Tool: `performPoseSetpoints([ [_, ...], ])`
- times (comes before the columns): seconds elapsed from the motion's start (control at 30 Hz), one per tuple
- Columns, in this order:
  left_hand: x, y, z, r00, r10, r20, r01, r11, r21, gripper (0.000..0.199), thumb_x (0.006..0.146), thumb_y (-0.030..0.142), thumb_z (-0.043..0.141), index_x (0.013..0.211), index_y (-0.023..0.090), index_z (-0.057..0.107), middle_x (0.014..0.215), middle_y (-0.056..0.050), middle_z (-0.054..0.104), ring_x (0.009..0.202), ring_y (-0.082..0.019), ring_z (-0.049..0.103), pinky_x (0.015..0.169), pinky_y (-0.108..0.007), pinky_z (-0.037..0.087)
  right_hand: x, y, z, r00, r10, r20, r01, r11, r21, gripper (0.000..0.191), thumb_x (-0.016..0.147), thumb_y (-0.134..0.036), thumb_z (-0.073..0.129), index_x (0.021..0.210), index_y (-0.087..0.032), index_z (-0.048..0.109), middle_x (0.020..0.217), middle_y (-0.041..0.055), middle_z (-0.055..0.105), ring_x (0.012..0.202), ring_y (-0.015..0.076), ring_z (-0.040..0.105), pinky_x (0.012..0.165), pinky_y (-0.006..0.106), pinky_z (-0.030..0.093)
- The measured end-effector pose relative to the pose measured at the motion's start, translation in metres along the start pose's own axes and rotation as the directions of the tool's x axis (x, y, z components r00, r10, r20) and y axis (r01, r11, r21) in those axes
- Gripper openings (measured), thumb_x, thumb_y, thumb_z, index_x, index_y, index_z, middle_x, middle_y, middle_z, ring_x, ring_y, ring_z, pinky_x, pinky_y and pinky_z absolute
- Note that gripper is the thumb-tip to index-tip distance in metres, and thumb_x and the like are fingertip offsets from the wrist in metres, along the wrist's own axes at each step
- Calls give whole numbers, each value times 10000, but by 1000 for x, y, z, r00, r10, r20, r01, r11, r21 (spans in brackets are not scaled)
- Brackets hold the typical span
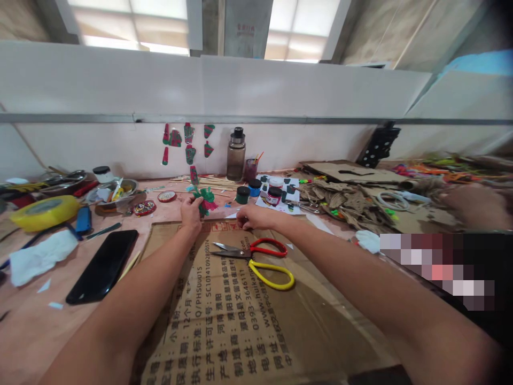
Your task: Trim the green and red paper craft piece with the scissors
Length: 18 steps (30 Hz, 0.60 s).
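Note:
My left hand (191,212) pinches a green and pink painted cut-out (206,200) above the far edge of a flat cardboard sheet (320,305). To its right, my right hand (254,217) is closed with the fingertips together, low over the same edge; whatever is between them is too small to make out. Scissors (244,253) with one red and one yellow handle lie on the cardboard, blades pointing left, touched by neither hand. Beyond the hands stand a dark green paint jar (242,195), a blue-bodied jar (254,187) and a pink-labelled jar (274,196).
On the left lie a black phone (102,266), yellow tape roll (45,212) and white cloth (43,256). A bottle (236,155) stands against the wall beneath several painted cut-outs (189,133). Cardboard scraps (347,200) pile up at right, near another person's blurred arm (476,203).

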<state>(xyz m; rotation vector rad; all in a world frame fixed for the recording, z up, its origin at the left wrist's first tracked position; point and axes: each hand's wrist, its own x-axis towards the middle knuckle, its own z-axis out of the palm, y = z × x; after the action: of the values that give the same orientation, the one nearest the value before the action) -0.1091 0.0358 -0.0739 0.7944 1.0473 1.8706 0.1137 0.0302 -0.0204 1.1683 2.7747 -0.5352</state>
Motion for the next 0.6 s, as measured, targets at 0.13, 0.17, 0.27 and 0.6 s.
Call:
performPoseSetpoints([
  [0.13, 0, 1, 1, 1000, -9, 1, 9, 1000, -7, 259, 561, 265, 761, 645, 201, 524, 554, 54, 543, 432, -85, 462, 423, -197, 333, 3, -4, -5, 999, 9, 45, -7, 998, -59, 155, 768, -23, 650, 800, -142, 744, 747, 25, 721, 641, 146, 572, 588, 239, 376],
  [0.17, 0, 2, 1, 1000, -9, 1, 9, 1000, -8, 259, 561, 262, 761, 644, 200, 523, 553, 54, 544, 434, -85, 464, 429, -198, 340, 3, -6, -5, 999, 11, 47, -7, 997, -75, 154, 767, -21, 646, 788, -141, 740, 736, 26, 713, 635, 145, 560, 587, 244, 366],
  [0.27, -1, 2, 2, 1000, -6, -6, 6, 1000, -9, 249, 559, 259, 750, 636, 199, 520, 550, 53, 544, 439, -84, 463, 439, -199, 354, -1, -9, -6, 999, 6, 39, -1, 994, -110, 150, 785, -27, 634, 802, -139, 732, 757, 37, 704, 642, 147, 545, 589, 250, 353],
  [0.6, -3, 4, 2, 1000, -19, -6, 19, 1000, 15, 266, 570, 268, 769, 646, 202, 523, 539, 58, 538, 404, -84, 439, 394, -196, 290, -4, -11, -2, 999, -36, 26, 38, 994, -102, 201, 819, -60, 667, 996, -137, 722, 902, 38, 721, 729, 146, 594, 640, 229, 394],
])
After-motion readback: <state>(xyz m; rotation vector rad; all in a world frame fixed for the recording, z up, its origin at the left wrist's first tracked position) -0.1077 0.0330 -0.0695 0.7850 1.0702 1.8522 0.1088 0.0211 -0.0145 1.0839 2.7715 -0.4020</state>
